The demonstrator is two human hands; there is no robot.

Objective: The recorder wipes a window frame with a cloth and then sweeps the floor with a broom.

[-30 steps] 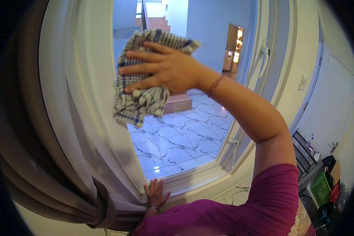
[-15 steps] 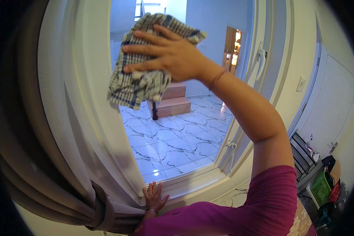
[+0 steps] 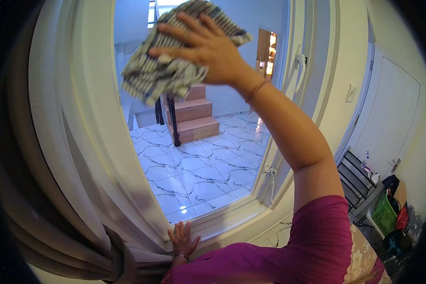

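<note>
My right hand is raised high against the window glass, its fingers spread over a crumpled checked cloth. The cloth is cream with dark blue lines, bunched beneath the palm and pressed to the pane. Part of it sticks out past the fingertips and to the right of the hand. Low down, my left hand rests on the bottom left corner of the white window frame, fingers stretched out and holding nothing.
Grey-brown curtains hang at the left, tied back. A white window handle and a stay hook are on the right side. Wooden steps show through the glass. A black rack and green basket stand at the right.
My right hand has slid the cloth up and to the right across the glass. The view has shifted slightly to the right. My left hand stays on the frame.
</note>
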